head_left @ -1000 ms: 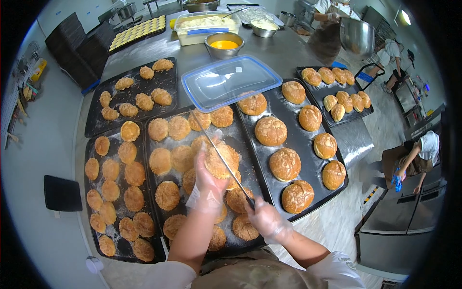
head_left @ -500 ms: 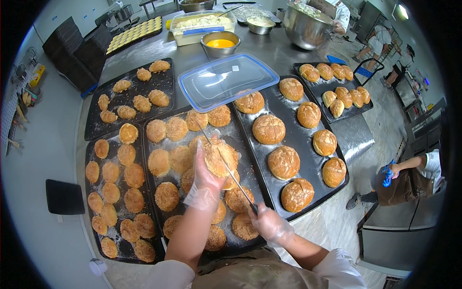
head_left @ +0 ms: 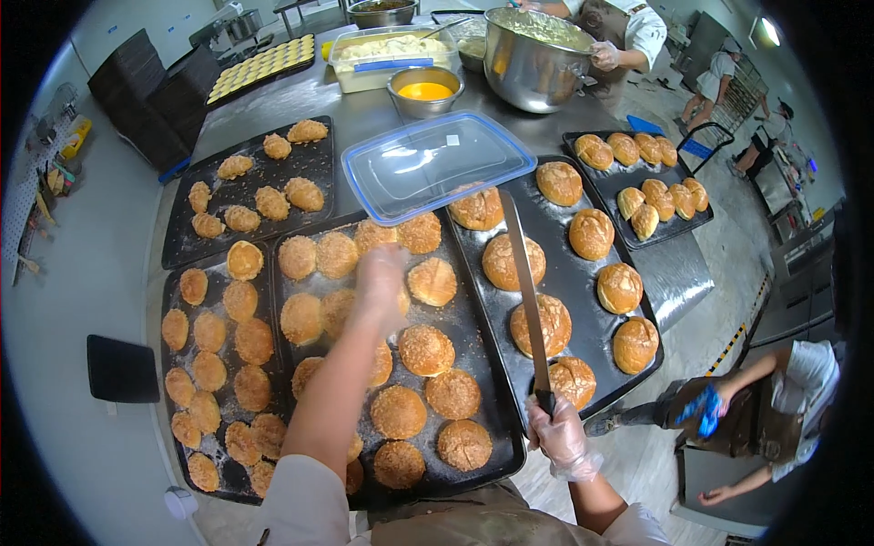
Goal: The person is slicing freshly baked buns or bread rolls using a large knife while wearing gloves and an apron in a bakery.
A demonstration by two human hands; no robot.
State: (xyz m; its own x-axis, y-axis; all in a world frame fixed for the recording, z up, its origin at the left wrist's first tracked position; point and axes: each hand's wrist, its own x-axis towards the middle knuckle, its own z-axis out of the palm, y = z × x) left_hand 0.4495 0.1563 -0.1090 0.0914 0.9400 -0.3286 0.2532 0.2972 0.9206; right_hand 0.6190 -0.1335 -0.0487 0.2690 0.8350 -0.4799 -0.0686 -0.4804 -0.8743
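My left hand, in a clear glove, reaches over the middle black tray among crumb-topped round buns. Its fingers are blurred and partly hidden, so what they hold cannot be told. Just right of it lies a bun. In my right hand, also gloved, is the black handle of a long knife. The blade points away from me, above the right tray of larger crackle-topped buns.
A clear lid with a blue rim overlaps the trays' far edges. Behind it stand a bowl of orange liquid and a tub of pale cream. A co-worker grips a large metal bowl. Another person stands at right with a blue cloth.
The bun that lay on my left hand under the knife is off it. My left hand has moved down to the tray. The knife has swung right. The co-worker's metal bowl has shifted left.
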